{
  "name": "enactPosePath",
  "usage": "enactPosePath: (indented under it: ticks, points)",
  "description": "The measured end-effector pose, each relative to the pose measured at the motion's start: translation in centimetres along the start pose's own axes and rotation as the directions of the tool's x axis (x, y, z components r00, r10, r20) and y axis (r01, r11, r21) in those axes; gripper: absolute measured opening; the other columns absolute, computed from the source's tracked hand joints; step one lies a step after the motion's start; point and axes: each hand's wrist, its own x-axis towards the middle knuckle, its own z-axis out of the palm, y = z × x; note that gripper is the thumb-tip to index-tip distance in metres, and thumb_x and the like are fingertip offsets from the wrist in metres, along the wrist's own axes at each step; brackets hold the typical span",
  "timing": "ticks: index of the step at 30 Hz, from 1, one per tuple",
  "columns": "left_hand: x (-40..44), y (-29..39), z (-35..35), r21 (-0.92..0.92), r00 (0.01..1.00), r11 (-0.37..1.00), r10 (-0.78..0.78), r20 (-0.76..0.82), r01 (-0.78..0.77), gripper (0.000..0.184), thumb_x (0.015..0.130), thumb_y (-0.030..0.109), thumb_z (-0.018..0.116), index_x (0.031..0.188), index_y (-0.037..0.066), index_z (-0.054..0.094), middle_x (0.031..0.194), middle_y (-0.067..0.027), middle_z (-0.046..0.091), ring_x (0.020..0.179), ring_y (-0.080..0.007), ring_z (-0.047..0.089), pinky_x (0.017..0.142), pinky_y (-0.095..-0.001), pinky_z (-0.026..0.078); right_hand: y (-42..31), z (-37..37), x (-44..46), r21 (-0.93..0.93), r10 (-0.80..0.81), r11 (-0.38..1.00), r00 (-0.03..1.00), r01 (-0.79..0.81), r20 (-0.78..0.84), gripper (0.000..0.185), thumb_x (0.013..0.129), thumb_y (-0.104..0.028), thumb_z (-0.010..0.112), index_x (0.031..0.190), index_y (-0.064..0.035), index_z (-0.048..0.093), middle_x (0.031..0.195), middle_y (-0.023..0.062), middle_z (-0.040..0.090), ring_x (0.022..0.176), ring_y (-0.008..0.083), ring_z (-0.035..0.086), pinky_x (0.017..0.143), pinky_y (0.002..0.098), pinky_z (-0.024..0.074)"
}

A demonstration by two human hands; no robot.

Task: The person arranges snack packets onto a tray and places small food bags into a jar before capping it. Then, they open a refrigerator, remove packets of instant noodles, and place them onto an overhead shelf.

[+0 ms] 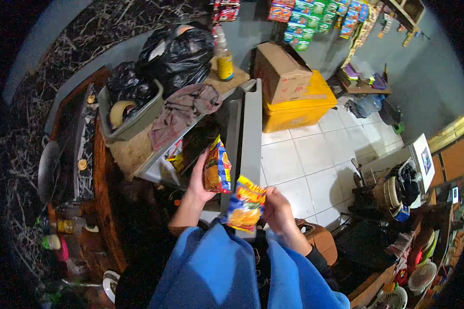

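Note:
My left hand (pixel 197 181) is closed around a blue, yellow and red food packet (pixel 218 167), held upright and tilted. At its edge, my right hand (pixel 280 210) pinches a mostly yellow food packet (pixel 246 205) with red lettering and a picture of food on its front. The two packets are close together above my lap; whether they touch is hard to tell. Just beyond them stands an open grey-edged compartment (pixel 250 134), with a bright yellow wrapper (pixel 174 160) inside on its left. Its dark interior hides most other contents.
A grey bin (pixel 134 126) with tape and black plastic bags (pixel 178 56), a crumpled cloth (pixel 188 108) and a yellow-labelled bottle (pixel 225 64) lie above the compartment. A cardboard box (pixel 281 72) sits on a yellow container (pixel 299 110). Sachet strips (pixel 304 23) hang on the wall.

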Motion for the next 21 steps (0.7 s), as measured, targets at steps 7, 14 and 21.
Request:
enactPosePath:
  ticks: [7,14,21]
  points:
    - [-4.3,1.3,1.6,0.215,0.977,0.961,0.196,-0.087,-0.173,0.037,0.086,0.035,0.043,0.103,0.004,0.053,0.088,-0.0098,0.06,0.079,-0.0231,0.06,0.071,-0.0378,0.049,-3.6,-0.1,2.5,0.007,-0.242,0.97,0.956,0.244,0.168,0.01,0.087,-0.002,0.038,0.081,-0.0053,0.045,0.078,0.0055,0.055,0.072,0.0125,0.054,0.063,0.0249,0.045]
    - [-2.5,-1.8,3.5,0.508,0.897,0.774,0.443,-0.008,-0.378,0.039,0.086,0.02,0.044,0.118,-0.002,0.043,0.112,-0.0116,0.052,0.098,-0.0195,0.053,0.087,-0.0334,0.04,-8.1,0.0,1.3,-0.037,-0.218,0.971,0.935,0.237,0.281,0.017,0.084,-0.004,0.043,0.097,-0.0007,0.054,0.093,0.0101,0.058,0.079,0.0154,0.056,0.071,0.0258,0.0457]
    - [2.6,-7.5,6.6,0.599,0.932,0.724,0.342,0.119,-0.342,0.031,0.086,0.016,0.046,0.108,-0.005,0.05,0.105,-0.0129,0.056,0.093,-0.0201,0.056,0.083,-0.0318,0.044,-12.6,-5.4,0.2,-0.311,-0.467,0.799,0.857,0.515,0.219,0.021,0.075,0.002,0.059,0.096,0.0021,0.058,0.09,0.01,0.061,0.078,0.0142,0.058,0.072,0.0262,0.0477]
